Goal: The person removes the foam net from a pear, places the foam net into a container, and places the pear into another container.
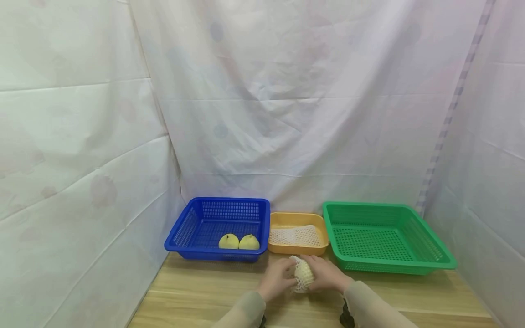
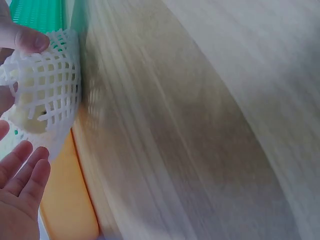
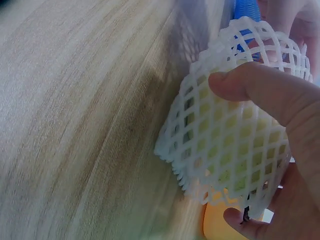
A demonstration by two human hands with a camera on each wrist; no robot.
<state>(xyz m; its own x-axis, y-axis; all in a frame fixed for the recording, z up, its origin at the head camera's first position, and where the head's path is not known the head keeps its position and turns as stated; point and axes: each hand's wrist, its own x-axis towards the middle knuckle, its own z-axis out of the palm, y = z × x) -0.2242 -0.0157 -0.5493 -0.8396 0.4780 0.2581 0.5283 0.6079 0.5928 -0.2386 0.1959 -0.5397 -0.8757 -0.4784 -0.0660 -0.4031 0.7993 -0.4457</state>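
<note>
A pale yellow pear [image 3: 240, 150] sits inside a white foam net [image 1: 303, 278], low over the front of the table between both hands. My right hand [image 1: 326, 273] grips the netted pear from the right, its thumb pressed over the mesh; the dark stem [image 3: 246, 212] shows near a fingertip. My left hand [image 1: 275, 279] holds the net's loose edge from the left; its exact finger contact is partly hidden. Behind the hands, an orange tray [image 1: 298, 250] holds flat white foam nets [image 1: 297, 236]. Two bare pears [image 1: 229, 241] lie in the blue basket [image 1: 217, 254] at left.
To the right of the orange tray stands a green basket [image 1: 385, 266] with perforated sides. All three containers line the back of the wooden table [image 1: 197, 291]. White cloth [image 1: 295, 114] hangs behind and along both sides.
</note>
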